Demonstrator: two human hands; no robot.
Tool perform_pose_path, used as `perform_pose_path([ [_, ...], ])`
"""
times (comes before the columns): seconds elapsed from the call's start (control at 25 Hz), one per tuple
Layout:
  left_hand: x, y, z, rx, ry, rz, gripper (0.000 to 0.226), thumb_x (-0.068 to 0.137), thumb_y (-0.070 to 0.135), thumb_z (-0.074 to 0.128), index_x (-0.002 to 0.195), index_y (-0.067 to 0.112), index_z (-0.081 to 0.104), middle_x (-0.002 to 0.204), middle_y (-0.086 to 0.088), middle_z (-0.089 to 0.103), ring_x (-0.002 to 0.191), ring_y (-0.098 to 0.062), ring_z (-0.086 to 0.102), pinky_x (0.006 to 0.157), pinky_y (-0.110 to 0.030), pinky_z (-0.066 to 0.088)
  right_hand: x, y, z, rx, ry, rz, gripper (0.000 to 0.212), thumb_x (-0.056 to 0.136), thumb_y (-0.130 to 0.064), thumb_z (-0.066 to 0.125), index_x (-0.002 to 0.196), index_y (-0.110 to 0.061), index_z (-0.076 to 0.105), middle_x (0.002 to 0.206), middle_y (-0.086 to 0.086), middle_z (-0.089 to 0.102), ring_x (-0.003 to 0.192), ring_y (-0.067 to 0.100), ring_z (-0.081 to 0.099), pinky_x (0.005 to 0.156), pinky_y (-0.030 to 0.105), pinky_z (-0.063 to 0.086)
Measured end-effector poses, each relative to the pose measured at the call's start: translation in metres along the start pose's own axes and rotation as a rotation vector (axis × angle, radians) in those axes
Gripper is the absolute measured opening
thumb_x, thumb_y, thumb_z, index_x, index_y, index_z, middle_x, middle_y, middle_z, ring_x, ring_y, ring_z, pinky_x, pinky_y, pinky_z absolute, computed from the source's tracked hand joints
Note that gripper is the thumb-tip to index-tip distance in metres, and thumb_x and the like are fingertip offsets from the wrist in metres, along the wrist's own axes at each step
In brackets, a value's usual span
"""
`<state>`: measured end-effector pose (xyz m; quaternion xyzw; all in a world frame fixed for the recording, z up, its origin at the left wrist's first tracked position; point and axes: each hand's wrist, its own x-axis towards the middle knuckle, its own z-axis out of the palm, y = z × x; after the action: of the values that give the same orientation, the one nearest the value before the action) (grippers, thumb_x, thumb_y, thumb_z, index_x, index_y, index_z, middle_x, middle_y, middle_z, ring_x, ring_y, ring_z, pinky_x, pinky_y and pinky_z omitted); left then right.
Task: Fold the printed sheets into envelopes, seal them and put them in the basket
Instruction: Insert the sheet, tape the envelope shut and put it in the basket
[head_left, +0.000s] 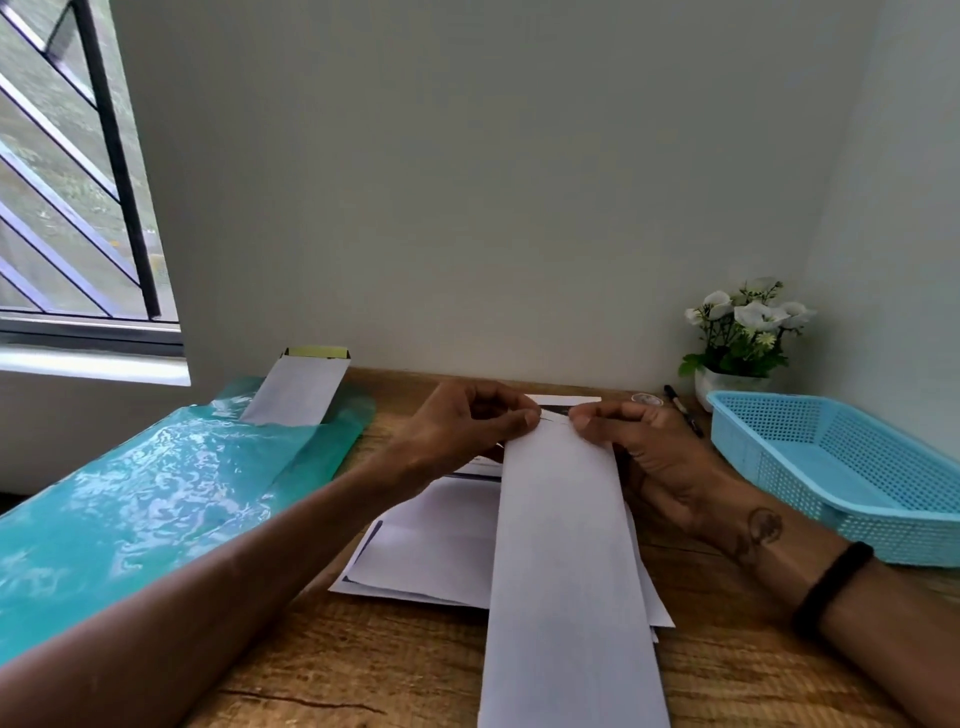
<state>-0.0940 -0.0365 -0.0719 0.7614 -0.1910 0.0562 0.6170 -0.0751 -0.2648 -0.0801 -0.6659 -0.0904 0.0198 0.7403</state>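
A long white envelope (566, 571) lies lengthwise from the near edge of the wooden surface (395, 670) toward its far edge, over a stack of printed sheets (426, 556). The left hand (467, 421) and right hand (639, 447) each pinch the envelope's far end with curled fingers, fingertips almost meeting. A blue basket (852, 467) sits at the right edge; a teal plastic packet (156, 499) with another envelope (301, 389) protruding lies along the left edge.
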Motion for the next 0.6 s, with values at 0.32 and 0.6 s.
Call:
perform_pose_path([
  [0.32, -0.008, -0.001, 0.010, 0.710, 0.131, 0.416, 0.029, 0.101, 0.050, 0.060, 0.110, 0.029, 0.078, 0.109, 0.017, 0.069, 0.100, 0.002, 0.060, 0.080, -0.014, 0.045, -0.005, -0.014, 0.005, 0.113, -0.052, 0.005, 0.059, 0.091, -0.056, 0.064, 0.110, -0.002, 0.076, 0.101, 0.015, 0.079, 0.081, 0.023, 0.077, 0.065, 0.032, 0.062],
  [0.6, -0.004, 0.010, 0.013, -0.066, 0.097, -0.079, 0.060, 0.094, 0.072, 0.052, 0.108, 0.020, 0.078, 0.096, -0.004, 0.082, 0.083, -0.019, 0.080, 0.067, -0.026, 0.063, -0.012, -0.011, 0.016, -0.239, -0.148, -0.251, 0.058, 0.092, -0.070, 0.049, 0.139, -0.037, 0.055, 0.122, -0.005, 0.077, 0.115, 0.017, 0.069, 0.094, 0.043, 0.057],
])
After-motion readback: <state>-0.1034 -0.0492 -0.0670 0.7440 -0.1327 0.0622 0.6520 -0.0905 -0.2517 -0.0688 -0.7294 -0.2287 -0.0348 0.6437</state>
